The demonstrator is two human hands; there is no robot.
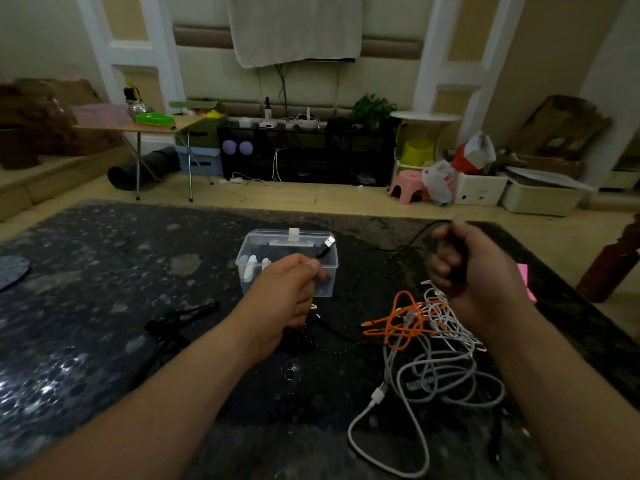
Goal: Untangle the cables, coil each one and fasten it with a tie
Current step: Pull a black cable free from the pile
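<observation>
My left hand (289,292) pinches a black cable just below its silver USB plug (328,242), held over the clear plastic box (325,268). My right hand (467,268) is curled round another stretch of the same black cable (415,233), which arcs up and over the fist. On the dark table a tangle lies in front of my right wrist: an orange cable (401,323) on top, white and grey cables (446,372) looping below, with one white plug (378,396) trailing toward me. More black cable (332,344) lies between my hands.
The dark mottled table (104,306) fills the foreground. A dark green and black object (180,315) lies left of my left forearm. The box holds small white items (254,266). A pink note (526,282) sits at the right edge, a wooden post (616,258) beyond.
</observation>
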